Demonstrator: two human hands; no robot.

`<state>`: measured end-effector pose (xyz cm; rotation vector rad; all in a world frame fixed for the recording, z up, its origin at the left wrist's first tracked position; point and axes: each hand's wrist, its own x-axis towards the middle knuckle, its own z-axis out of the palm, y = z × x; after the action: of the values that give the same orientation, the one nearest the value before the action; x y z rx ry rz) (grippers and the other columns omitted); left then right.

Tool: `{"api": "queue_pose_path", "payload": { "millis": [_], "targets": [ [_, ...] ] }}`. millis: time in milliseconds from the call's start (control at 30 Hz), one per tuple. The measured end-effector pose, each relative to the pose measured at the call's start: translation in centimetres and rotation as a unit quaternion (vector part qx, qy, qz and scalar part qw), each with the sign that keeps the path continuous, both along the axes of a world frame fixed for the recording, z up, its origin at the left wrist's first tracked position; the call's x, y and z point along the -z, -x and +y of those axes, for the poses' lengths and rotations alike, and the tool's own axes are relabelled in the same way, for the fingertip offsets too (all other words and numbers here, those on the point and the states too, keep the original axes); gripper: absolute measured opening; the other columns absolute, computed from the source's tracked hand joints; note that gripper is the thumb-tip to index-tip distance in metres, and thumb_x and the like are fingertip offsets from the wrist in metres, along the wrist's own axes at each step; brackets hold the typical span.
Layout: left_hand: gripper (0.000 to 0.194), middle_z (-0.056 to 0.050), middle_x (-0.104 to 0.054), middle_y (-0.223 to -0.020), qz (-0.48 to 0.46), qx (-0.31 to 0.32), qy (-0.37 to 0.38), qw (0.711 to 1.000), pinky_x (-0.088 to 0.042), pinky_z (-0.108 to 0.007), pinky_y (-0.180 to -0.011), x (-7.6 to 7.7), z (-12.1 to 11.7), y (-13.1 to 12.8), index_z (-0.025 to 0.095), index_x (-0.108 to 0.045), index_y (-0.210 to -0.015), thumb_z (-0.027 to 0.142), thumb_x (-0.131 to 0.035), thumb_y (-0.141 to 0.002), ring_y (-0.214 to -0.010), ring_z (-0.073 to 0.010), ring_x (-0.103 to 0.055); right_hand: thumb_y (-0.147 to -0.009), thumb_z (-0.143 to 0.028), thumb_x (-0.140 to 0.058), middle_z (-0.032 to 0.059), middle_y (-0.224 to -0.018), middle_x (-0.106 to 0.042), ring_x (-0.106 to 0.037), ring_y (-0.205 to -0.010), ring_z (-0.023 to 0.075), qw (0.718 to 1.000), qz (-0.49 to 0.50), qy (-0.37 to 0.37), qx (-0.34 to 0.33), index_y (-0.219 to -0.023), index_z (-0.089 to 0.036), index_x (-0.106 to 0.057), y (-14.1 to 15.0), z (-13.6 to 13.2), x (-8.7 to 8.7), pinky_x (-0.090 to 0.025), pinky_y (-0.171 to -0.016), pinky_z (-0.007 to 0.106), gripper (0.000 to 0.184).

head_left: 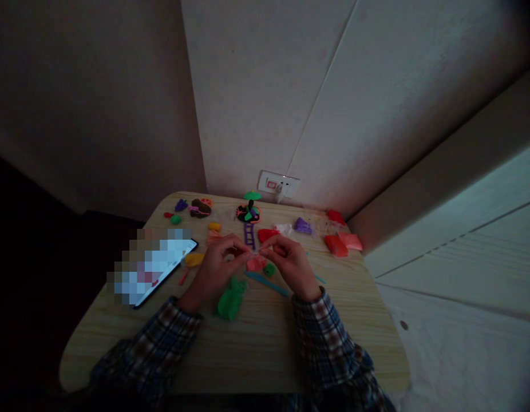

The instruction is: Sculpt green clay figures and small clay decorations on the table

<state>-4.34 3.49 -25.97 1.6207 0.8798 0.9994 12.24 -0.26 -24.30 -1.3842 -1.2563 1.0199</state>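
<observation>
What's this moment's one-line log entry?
left hand: by pink packet; right hand: by pink packet; grip: unclear; green packet: on wooden table

In dim light, a wood-grain table [248, 355] stands before a pale wall [256, 103] bearing a white socket [277, 179].

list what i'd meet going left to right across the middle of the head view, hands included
Phone, left hand, purple ladder-shaped piece, right hand, orange-red packet, pink packet.
</observation>
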Motion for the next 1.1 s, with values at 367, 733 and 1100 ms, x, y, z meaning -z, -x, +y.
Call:
{"api": "queue_pose_path", "payload": {
  "millis": [367, 733, 1100],
  "targets": [
    [0.008, 0.001, -0.059, -0.071, 0.003, -0.005, -0.023, 1.000, -0.044, -0.025, -0.067, 0.0, -0.2, 0.0, 0.017, -0.066, -0.070, 0.021, -0.066, -0.077, -0.070, -0.0140, -0.055, -0.068, -0.033, -0.070, -0.0033, -0.061, -0.056, -0.048, -0.057, 0.0118, 0.999, 0.033, -0.013, -0.025, -0.068, -0.020, -0.062, 0.4, 0.0, 0.3, -0.037, -0.053, 0.024, 0.015],
    [0.013, 0.001, -0.061, -0.065, 0.003, -0.065, -0.049, 0.997, -0.043, -0.026, -0.065, -0.5, 0.3, 0.4, 0.017, -0.066, -0.063, 0.027, -0.070, -0.071, -0.067, -0.0149, -0.055, -0.062, -0.037, -0.075, -0.0029, -0.061, -0.062, -0.056, -0.058, 0.0130, 0.993, 0.112, 0.025, -0.015, -0.064, -0.021, -0.060, 0.6, 0.0, -0.2, -0.046, -0.057, 0.026, 0.022],
    [0.019, -0.005, -0.068, -0.094, -0.054, -0.045, 0.032, 0.997, -0.050, -0.031, -0.073, -0.5, 0.2, 0.1, 0.019, -0.071, -0.085, 0.027, -0.071, -0.068, -0.082, -0.0201, -0.061, -0.063, -0.042, -0.074, -0.0018, -0.055, -0.063, -0.056, -0.052, 0.0129, 0.996, 0.075, -0.005, 0.055, -0.057, -0.020, -0.058, -0.5, -0.1, -0.4, -0.044, -0.053, 0.025, 0.028]
  ]
}}
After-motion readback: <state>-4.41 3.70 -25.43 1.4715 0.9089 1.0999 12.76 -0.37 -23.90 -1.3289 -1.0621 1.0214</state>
